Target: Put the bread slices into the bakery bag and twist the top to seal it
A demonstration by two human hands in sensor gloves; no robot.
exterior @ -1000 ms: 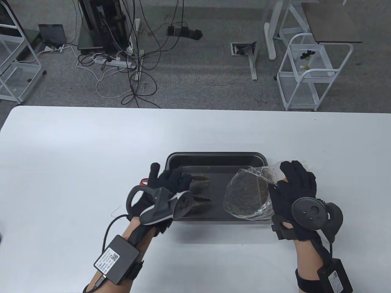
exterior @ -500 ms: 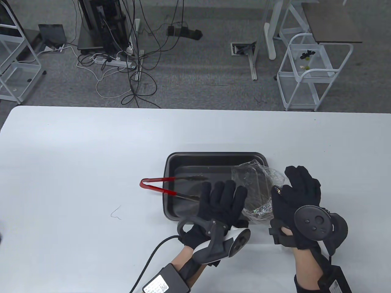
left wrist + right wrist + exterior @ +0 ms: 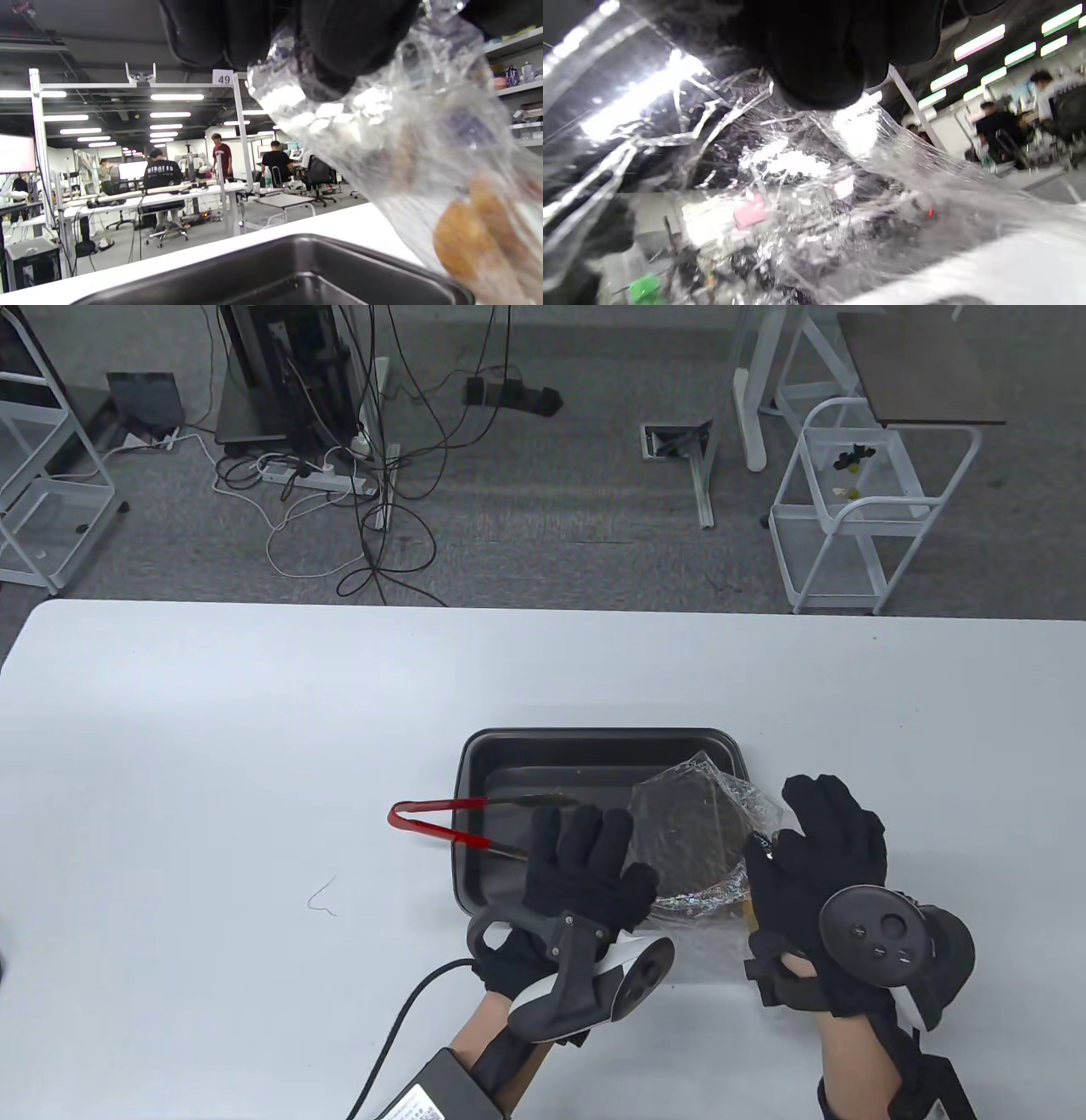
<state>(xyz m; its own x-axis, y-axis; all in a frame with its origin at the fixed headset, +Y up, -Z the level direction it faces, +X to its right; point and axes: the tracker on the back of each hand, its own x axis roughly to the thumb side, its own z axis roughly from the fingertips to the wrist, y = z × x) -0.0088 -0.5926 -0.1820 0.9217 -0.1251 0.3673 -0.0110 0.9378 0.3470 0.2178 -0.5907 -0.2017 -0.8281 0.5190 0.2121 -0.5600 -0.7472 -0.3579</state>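
Clear plastic — the bag [image 3: 691, 836] — hangs over the tray's [image 3: 594, 746] right end in the table view, pinched at its right edge by the right hand [image 3: 819, 857] and met on its left by the left hand [image 3: 585, 869], whose fingers reach its edge; likely both are gathering the mouth for the twist. Red tongs [image 3: 458, 823] lie across the tray's left rim, set aside.

Left wrist view: fingers [image 3: 348, 46] curl onto the bag [image 3: 403, 140], with bread [image 3: 462, 237] showing brown inside (so the slices seem loaded), above the tray [image 3: 275, 271].

Right wrist view: fingertips [image 3: 818, 63] press into crumpled film [image 3: 780, 182] — a grip from above, I judge, to keep the opening upward.
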